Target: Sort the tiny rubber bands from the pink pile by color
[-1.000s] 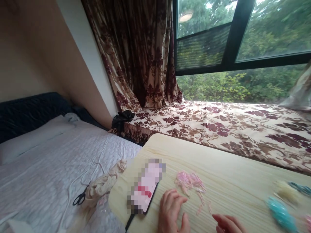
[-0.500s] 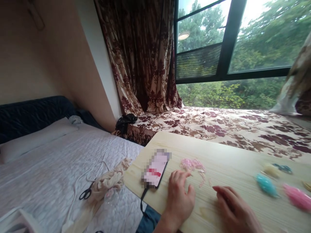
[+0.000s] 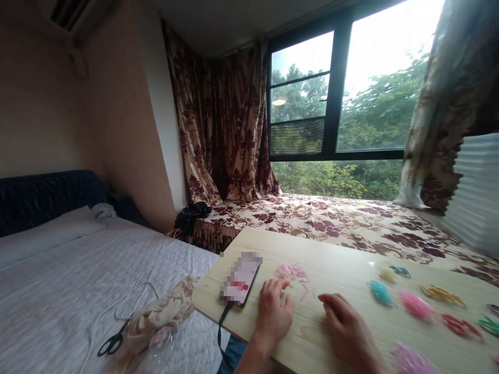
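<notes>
Both hands rest low over a pale wooden table [image 3: 312, 249]. My left hand [image 3: 275, 306] lies on the tabletop beside a phone [image 3: 242, 280] with a black strap, its fingers curled loosely and thumb apart, nothing seen in it. Just beyond its fingertips is a loose heap of small pink pieces [image 3: 291, 271], with a few strands trailing toward the right. My right hand [image 3: 343, 322] is on its side to the right of that heap, fingers together and bent; whether they hold anything is hidden.
Teal [image 3: 381, 292] and pink [image 3: 417, 306] bundles lie at the right, with yellow bands [image 3: 442, 294], red bands [image 3: 461, 326] and a purple-pink bundle [image 3: 412, 359]. On the bed [image 3: 78, 270] at left are black-handled scissors [image 3: 113, 344] and beige cloth [image 3: 166, 311].
The view has tilted up and swung right, so more bundles show on the table's right side. Both hands keep nearly the same pose beside the pink heap.
</notes>
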Demonstrator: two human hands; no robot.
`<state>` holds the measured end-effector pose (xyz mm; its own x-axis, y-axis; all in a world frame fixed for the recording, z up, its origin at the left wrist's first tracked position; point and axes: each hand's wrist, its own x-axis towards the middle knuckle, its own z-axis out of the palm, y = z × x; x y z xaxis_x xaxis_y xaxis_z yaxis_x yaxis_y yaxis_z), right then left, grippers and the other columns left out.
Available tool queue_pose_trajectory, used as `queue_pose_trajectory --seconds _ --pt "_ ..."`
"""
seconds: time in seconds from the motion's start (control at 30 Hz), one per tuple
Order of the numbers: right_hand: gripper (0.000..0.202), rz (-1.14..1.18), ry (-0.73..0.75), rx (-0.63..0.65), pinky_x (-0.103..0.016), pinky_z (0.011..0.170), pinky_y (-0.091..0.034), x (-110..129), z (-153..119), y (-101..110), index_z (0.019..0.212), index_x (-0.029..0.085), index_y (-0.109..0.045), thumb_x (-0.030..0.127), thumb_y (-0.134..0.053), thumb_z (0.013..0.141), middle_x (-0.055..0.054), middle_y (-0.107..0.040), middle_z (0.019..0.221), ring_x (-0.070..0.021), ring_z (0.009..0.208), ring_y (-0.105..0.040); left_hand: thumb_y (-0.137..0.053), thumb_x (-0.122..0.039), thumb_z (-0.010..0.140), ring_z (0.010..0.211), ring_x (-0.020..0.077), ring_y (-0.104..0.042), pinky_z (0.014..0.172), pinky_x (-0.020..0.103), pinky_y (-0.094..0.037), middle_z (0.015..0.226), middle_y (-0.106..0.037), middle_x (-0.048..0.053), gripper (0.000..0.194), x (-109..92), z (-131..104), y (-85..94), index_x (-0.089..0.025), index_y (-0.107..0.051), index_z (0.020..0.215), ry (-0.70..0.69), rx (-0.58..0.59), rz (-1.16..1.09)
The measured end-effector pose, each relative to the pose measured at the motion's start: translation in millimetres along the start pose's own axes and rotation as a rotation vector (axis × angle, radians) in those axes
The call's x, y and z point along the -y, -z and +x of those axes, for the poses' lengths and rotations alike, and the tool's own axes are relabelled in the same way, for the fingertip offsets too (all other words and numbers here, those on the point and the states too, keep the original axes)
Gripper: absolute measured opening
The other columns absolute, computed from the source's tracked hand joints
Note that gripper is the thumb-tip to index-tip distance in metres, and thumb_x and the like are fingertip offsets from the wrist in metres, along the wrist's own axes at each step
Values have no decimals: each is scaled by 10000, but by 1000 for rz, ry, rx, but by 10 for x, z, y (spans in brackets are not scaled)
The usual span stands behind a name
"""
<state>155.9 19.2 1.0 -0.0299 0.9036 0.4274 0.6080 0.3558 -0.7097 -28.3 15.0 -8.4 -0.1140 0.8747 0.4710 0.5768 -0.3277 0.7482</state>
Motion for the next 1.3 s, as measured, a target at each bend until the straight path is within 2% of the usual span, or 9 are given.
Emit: queue_pose_trajectory --seconds 0.27,0.6,0.87,1.03,1.3 --pt "290 24 -13 -26 -337 740 -546 56 -27 5 795 216 -697 367 -448 794 -69 -719 818 -212 781 -690 -510 -60 768 1032 241 -617 980 434 -496 1003 -699 99 318 29 -5 -8 -148 -674 1026 -25 -10 -16" --pt "337 -22 -10 23 -333 776 -540 25 -58 -14 913 224 -711 343 -404 839 -75 -710 892 -207 854 -684 -518 -83 772 1031 233 -618 984 441 -495 1007 -700 78 318 76 -16 -14 -179 -667 1037 -20 -1 -47" --pt "413 -124 42 82 -323 834 -523 -95 -109 -112 1103 210 -692 252 -350 875 -82 -677 1024 -193 947 -666 -527 -98 784 1043 230 -614 993 438 -493 1023 -694 79 318 73 -29 -4 -180 -660 1061 -22 6 -35" --pt "435 -206 72 106 -313 833 -518 -138 -78 -132 1136 213 -696 224 -338 891 -89 -681 1017 -197 944 -665 -529 -93 781 1040 233 -620 999 446 -494 1016 -696 77 315 69 -36 -5 -186 -661 1051 -30 -2 -26" --pt "421 -364 84 160 -296 842 -488 -56 -68 -114 1194 246 -667 225 -340 930 -76 -669 1039 -196 977 -643 -533 -83 776 1027 231 -623 988 445 -502 1008 -700 74 320 70 -27 -1 -192 -666 1046 -36 0 -19"
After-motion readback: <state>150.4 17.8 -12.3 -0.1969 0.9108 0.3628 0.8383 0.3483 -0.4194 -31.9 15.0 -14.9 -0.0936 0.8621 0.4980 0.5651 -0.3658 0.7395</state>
